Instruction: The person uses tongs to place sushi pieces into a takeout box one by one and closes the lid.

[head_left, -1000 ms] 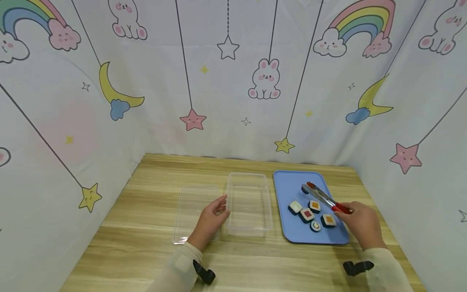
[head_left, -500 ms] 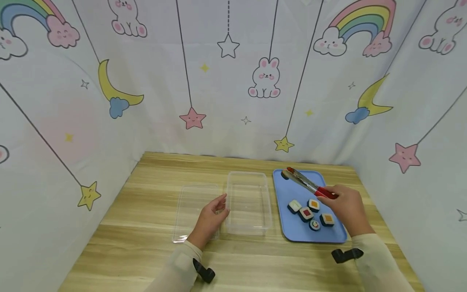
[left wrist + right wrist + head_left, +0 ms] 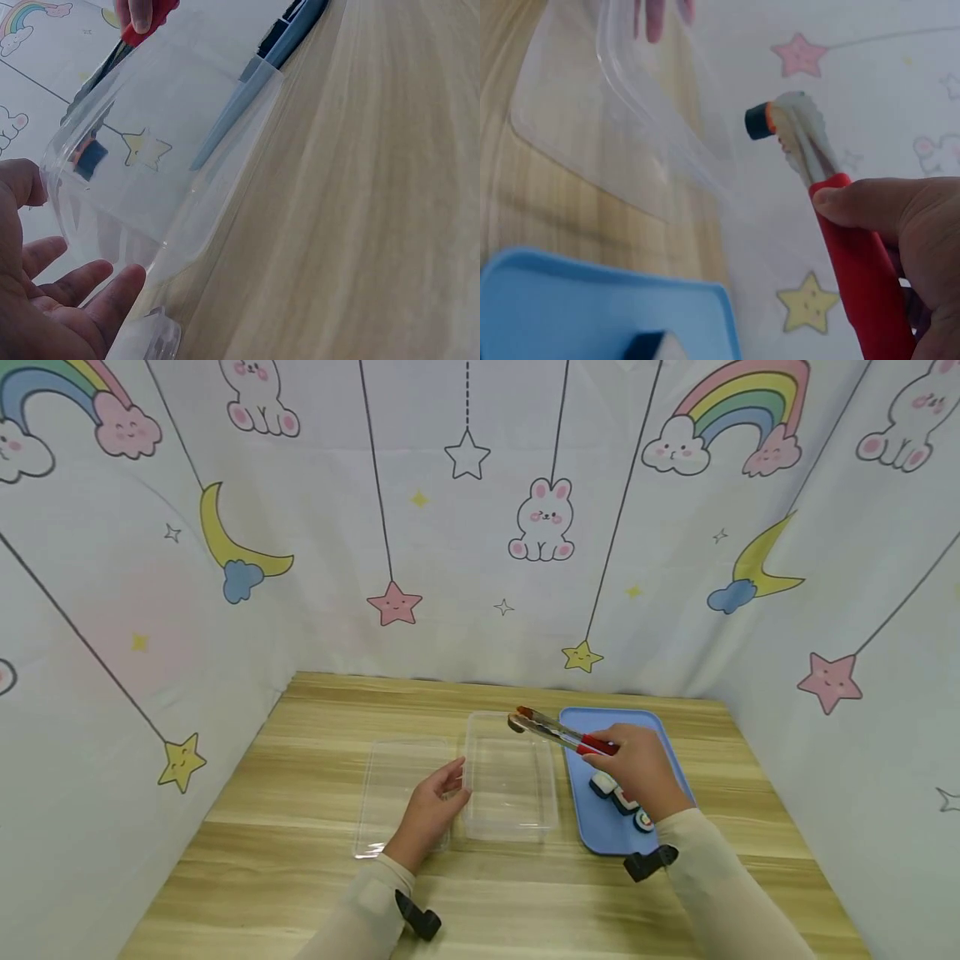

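Note:
In the head view my right hand (image 3: 637,764) grips red-handled metal tongs (image 3: 555,730). A small dark-wrapped sushi piece (image 3: 760,121) is pinched at their tips, over the far end of a clear plastic box (image 3: 551,797). My left hand (image 3: 433,806) rests with loosely extended fingers at the left side of this box; in the left wrist view its fingertips (image 3: 129,279) are right at the box wall. More sushi pieces (image 3: 602,783) lie on a blue tray (image 3: 600,839) to the right, some hidden behind my right hand.
A clear flat lid (image 3: 401,802) lies on the wooden table (image 3: 300,760) left of the box, partly under my left hand and forearm. A white printed curtain (image 3: 465,543) closes off the back and both sides.
My right hand has carried the tongs and the sushi piece left from above the tray to over the box. The left hand has stayed at the box's side.

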Demonstrator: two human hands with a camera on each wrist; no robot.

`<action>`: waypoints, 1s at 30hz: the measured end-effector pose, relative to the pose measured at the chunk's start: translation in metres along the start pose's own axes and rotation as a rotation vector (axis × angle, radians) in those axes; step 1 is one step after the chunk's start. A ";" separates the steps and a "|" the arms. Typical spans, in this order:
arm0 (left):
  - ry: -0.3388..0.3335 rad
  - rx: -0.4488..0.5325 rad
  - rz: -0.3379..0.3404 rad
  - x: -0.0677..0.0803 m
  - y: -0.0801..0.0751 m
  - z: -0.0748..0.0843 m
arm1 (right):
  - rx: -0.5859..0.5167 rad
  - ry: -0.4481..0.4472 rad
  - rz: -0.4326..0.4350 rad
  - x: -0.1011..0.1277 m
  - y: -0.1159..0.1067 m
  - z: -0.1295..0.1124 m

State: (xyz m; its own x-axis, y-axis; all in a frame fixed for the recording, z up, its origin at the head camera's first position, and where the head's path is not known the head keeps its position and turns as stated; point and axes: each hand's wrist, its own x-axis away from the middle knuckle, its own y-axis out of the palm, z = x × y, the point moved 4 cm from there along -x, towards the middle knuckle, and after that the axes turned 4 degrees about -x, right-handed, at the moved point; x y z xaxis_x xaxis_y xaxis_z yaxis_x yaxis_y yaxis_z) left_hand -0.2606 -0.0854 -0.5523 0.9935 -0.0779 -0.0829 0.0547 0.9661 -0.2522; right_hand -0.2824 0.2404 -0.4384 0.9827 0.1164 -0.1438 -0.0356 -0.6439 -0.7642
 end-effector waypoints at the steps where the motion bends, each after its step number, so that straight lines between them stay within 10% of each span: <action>1: -0.003 0.002 0.002 0.000 0.000 0.000 | 0.006 -0.003 -0.010 -0.002 0.006 -0.002; 12: -0.003 0.020 0.007 0.000 0.001 -0.002 | 0.205 -0.110 -0.077 -0.022 0.058 -0.025; 30: 0.009 -0.008 -0.012 0.000 0.003 -0.001 | 0.332 -0.110 -0.110 -0.032 0.072 -0.039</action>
State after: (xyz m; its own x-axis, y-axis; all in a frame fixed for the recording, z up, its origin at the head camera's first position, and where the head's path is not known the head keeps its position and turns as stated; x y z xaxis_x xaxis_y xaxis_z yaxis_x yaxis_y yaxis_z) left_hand -0.2605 -0.0830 -0.5541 0.9919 -0.0912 -0.0882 0.0654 0.9632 -0.2607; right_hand -0.3092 0.1612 -0.4644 0.9593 0.2632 -0.1023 -0.0054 -0.3450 -0.9386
